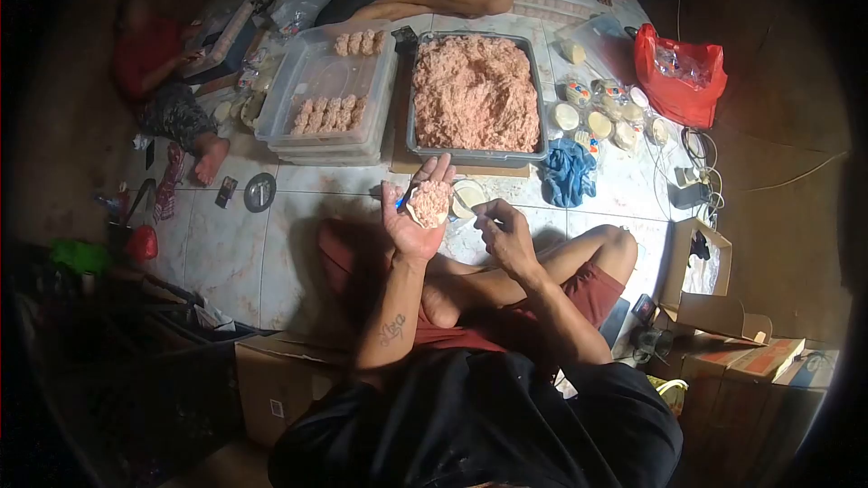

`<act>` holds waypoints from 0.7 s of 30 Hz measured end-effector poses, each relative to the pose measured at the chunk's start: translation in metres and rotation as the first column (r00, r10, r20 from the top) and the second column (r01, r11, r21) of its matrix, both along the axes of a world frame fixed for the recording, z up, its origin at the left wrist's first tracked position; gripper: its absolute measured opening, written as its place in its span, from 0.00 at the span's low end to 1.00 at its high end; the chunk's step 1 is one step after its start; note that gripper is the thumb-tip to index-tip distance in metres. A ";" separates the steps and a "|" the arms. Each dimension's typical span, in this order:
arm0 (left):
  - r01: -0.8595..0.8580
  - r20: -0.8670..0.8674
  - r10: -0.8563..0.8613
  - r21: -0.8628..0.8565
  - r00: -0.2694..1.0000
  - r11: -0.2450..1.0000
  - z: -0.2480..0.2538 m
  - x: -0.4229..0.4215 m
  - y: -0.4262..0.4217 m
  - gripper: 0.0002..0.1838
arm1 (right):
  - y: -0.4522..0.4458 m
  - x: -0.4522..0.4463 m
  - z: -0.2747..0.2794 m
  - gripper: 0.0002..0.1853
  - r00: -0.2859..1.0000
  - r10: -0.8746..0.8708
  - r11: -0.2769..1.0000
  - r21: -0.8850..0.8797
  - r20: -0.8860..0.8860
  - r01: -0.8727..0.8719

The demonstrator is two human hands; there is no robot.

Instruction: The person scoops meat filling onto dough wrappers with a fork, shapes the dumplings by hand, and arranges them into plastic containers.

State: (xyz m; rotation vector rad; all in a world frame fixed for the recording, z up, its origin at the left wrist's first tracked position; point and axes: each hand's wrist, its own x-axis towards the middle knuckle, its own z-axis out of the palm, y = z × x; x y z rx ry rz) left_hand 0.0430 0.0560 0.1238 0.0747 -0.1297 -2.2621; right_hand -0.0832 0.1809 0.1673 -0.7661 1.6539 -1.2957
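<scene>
"Mince (pixel 432 198) is sitting on a pale wrapper (pixel 416 220) at the near side of the grey tub (pixel 493 159). What is the left grip (pixel 413 236) doing?"

"Lying open, palm up, it is bearing both."

"And the right grip (pixel 508 240)?"

"It is clasping a thin utensil (pixel 467 208) on the tub's near side, while a clear box (pixel 316 79) is standing left of the tub and a blue cloth (pixel 570 173) is lying near its right corner."

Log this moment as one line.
left hand: palm up, bearing wrapper with pink filling | right hand: gripping thin tool | tub: heaped with pink filling, beyond both hands
</scene>
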 end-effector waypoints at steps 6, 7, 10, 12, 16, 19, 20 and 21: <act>0.030 0.027 -0.030 -0.004 0.999 1.000 -0.013 0.001 0.001 0.47 | -0.001 0.001 -0.002 0.05 0.950 0.049 0.981 -0.164 -0.309 -0.104; 0.030 0.027 -0.030 -0.002 0.999 1.000 -0.014 0.001 0.002 0.47 | -0.001 0.002 -0.002 0.06 0.835 0.034 0.958 -0.219 -0.549 -0.183; 0.101 -0.065 -0.100 0.012 0.993 0.995 -0.017 0.001 0.002 0.46 | 0.006 0.000 0.002 0.09 0.755 0.100 0.929 -0.210 -0.648 -0.304; 0.083 -0.238 -0.048 0.140 0.970 0.987 -0.019 0.001 -0.004 0.48 | 0.010 -0.006 0.021 0.08 0.729 0.183 0.922 -0.141 -0.660 -0.360; 0.194 -0.023 -0.193 0.112 0.981 0.975 0.004 -0.004 0.005 0.53 | 0.001 -0.007 0.020 0.05 0.727 0.024 0.952 -0.206 -0.686 -0.227; 0.175 -0.075 -0.172 0.036 0.982 0.984 -0.003 -0.002 0.000 0.54 | 0.004 -0.019 0.006 0.12 0.648 0.149 0.893 -0.179 -0.747 -0.412; 0.167 -0.078 -0.164 0.029 0.983 0.986 -0.002 -0.002 -0.005 0.54 | 0.002 -0.022 0.008 0.12 0.644 0.150 0.889 -0.183 -0.750 -0.421; 0.188 -0.077 -0.185 0.039 0.980 0.981 -0.003 0.000 -0.008 0.53 | 0.003 -0.023 0.010 0.14 0.621 0.144 0.904 -0.152 -0.770 -0.399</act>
